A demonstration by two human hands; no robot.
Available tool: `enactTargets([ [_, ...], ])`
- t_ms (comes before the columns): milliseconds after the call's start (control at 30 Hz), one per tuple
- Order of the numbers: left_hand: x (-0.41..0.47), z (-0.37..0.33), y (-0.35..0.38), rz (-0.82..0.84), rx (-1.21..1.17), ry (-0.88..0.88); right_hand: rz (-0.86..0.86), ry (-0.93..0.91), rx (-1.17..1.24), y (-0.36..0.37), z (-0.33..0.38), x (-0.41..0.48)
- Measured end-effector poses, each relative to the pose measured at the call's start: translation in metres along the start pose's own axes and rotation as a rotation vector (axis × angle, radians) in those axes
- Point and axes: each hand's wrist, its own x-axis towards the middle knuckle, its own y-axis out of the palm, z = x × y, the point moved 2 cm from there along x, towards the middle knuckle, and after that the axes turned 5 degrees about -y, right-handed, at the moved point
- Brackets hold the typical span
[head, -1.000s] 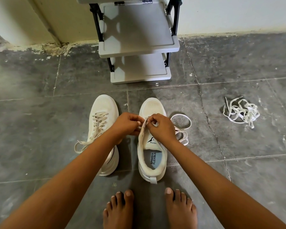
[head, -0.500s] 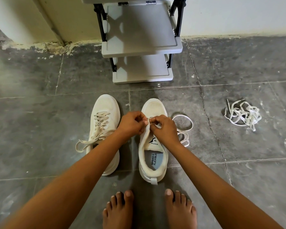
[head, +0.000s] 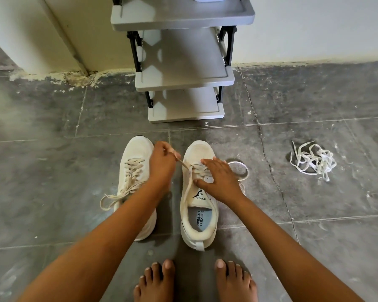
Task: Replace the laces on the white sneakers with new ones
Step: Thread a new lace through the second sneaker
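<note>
Pinching the end of a beige flat shoelace point(head: 184, 166), the left hand point(head: 162, 165) holds it drawn up and leftward from the right-hand white fabric sneaker point(head: 198, 149); the strand runs straight down to the eyelets. The right hand point(head: 220, 179) rests on the tongue and lacing with its grip spread and fingers straight, steadying the shoe on the grey tiled floor point(head: 52, 171). This looks like the unlacing step. The other white sneaker point(head: 138, 149), just beside it, carries its beige lace fully threaded, and a tangled bundle of white laces point(head: 312, 160) lies well apart to the right, untouched. Next, the lace likely needs working free row by row, with the shoe held down against each tug.
</note>
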Motion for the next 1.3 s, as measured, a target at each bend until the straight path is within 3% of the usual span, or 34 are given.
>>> enactTargets([
  [67, 0.005, -0.029, -0.015, 0.064, -0.448, -0.139, -0.006, 0.007, 0.01, 0.0, -0.001, -0.001],
  [167, 0.02, -0.074, -0.063, 0.066, -0.766, -0.06, 0.017, 0.017, -0.008, 0.001, 0.001, 0.001],
  [233, 0.029, -0.085, -0.089, -0.086, -0.64, 0.05, 0.037, 0.014, -0.007, 0.0, 0.002, 0.002],
  [300, 0.031, -0.072, -0.086, -0.178, -0.191, 0.108, 0.075, 0.035, 0.071, -0.005, 0.002, 0.002],
  [367, 0.027, -0.043, -0.06, -0.025, 0.338, 0.107, 0.096, 0.044, 0.188, -0.011, 0.0, -0.001],
  [433, 0.013, -0.001, -0.026, 0.254, 0.877, 0.104, 0.077, 0.022, 0.203, -0.015, -0.001, -0.005],
  [500, 0.001, 0.02, -0.004, 0.376, 1.086, 0.191, 0.059, 0.009, 0.15, -0.015, -0.003, -0.007],
  [567, 0.001, 0.0, -0.002, 0.41, 0.895, 0.23, 0.074, 0.008, 0.102, -0.012, -0.004, -0.007],
  [667, 0.002, -0.034, -0.027, 0.333, 0.145, 0.128, 0.105, 0.014, 0.055, -0.008, -0.005, -0.005],
  [700, -0.006, -0.023, -0.031, 0.279, 0.122, 0.067, 0.104, 0.017, 0.057, -0.007, -0.006, -0.004],
  [733, -0.015, 0.004, -0.035, 0.196, 0.325, 0.051, 0.101, 0.018, 0.061, -0.007, -0.006, -0.004],
  [767, -0.03, 0.027, -0.06, 0.167, 0.423, -0.105, 0.101, 0.018, 0.066, -0.006, -0.006, -0.005],
  [800, -0.063, 0.068, -0.072, 0.253, 0.405, -0.317, 0.105, 0.022, 0.07, -0.006, -0.005, -0.005],
  [867, -0.117, 0.148, -0.082, 0.429, 0.75, -0.404, 0.114, 0.029, 0.084, -0.006, -0.006, -0.006],
  [933, -0.119, 0.164, -0.076, 0.369, 0.892, -0.178, 0.115, 0.039, 0.129, -0.008, -0.006, -0.008],
  [1033, -0.139, 0.176, -0.075, 0.427, 0.983, -0.333, 0.124, 0.046, 0.172, -0.007, -0.007, -0.011],
  [1100, -0.115, 0.149, -0.065, 0.539, 0.806, -0.35, 0.124, 0.039, 0.159, -0.005, -0.007, -0.012],
  [1167, -0.049, 0.071, -0.053, 0.328, 0.838, -0.116, 0.113, 0.028, 0.143, -0.002, -0.007, -0.013],
  [1200, -0.018, 0.027, -0.034, 0.31, 0.815, 0.046, 0.104, 0.023, 0.139, -0.001, -0.007, -0.013],
  [1300, 0.004, 0.003, -0.003, 0.32, 0.854, 0.147, 0.087, 0.019, 0.139, 0.003, -0.008, -0.014],
])
